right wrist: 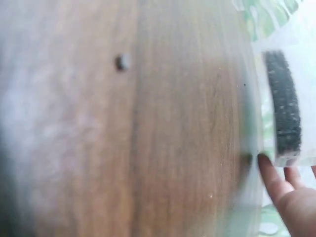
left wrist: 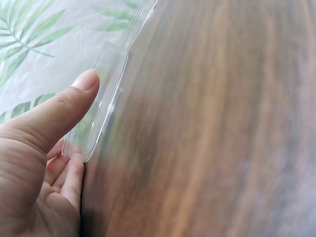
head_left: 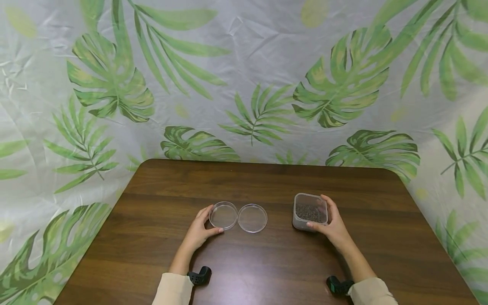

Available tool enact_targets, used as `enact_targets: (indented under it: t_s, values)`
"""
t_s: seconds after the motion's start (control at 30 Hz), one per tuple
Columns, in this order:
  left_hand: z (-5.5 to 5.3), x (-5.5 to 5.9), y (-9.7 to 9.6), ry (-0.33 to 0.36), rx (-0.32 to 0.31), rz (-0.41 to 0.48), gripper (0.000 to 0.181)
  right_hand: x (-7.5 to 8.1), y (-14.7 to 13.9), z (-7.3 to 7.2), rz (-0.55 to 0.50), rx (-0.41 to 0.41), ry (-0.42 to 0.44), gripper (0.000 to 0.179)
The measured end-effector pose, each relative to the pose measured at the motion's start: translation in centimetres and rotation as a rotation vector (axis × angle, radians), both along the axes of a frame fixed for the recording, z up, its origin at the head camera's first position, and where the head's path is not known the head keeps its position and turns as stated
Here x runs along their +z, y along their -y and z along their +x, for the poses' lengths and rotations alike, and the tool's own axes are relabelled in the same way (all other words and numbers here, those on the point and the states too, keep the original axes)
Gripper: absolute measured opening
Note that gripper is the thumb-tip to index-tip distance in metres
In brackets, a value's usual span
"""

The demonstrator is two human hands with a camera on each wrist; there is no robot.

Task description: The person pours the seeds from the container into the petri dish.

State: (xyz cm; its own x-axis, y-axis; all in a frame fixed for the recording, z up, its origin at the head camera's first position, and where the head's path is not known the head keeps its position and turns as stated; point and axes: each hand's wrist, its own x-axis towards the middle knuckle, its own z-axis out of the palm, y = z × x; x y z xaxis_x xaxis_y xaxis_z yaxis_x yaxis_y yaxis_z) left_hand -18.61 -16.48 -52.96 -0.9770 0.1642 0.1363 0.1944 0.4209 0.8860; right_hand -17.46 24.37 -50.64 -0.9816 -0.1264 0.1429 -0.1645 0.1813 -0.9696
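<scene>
Two clear round petri dish halves lie side by side on the table, their rims meeting in the head view. My left hand (head_left: 197,232) holds the left petri dish (head_left: 223,216) at its edge, thumb at the near side and fingers at the far side. In the left wrist view the thumb lies against the wall of that dish (left wrist: 109,94). The right dish half (head_left: 252,218) has no hand on it. My right hand (head_left: 336,226) grips a clear square plastic container (head_left: 310,212) from its right side; dark, soil-like grains (right wrist: 284,103) fill its lower part.
The brown wooden table (head_left: 244,262) carries all of these things. Behind it hangs a leaf-print cloth (head_left: 259,63). A small dark bit (right wrist: 122,62) shows, blurred, on the wood in the right wrist view. Each wrist wears a black camera.
</scene>
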Motion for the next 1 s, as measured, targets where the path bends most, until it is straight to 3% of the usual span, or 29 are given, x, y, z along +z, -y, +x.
enact_targets:
  t_s: [0.03, 0.47, 0.7, 1.0]
  values:
    - [-0.2, -0.4, 0.1, 0.004, 0.003, -0.006, 0.084, 0.2, 0.1, 0.0, 0.004, -0.003, 0.001, 0.092]
    - [-0.1, -0.4, 0.0, -0.016, 0.01, -0.027, 0.083, 2.6, 2.2, 0.2, -0.047, 0.023, -0.064, 0.092]
    - [-0.1, -0.6, 0.1, -0.017, 0.016, -0.029, 0.084, 3.8, 4.1, 0.0, -0.086, 0.029, -0.059, 0.092]
    - [-0.1, -0.6, 0.1, -0.011, 0.017, -0.031, 0.083, 6.0, 7.4, 0.4, -0.01, -0.029, -0.099, 0.091]
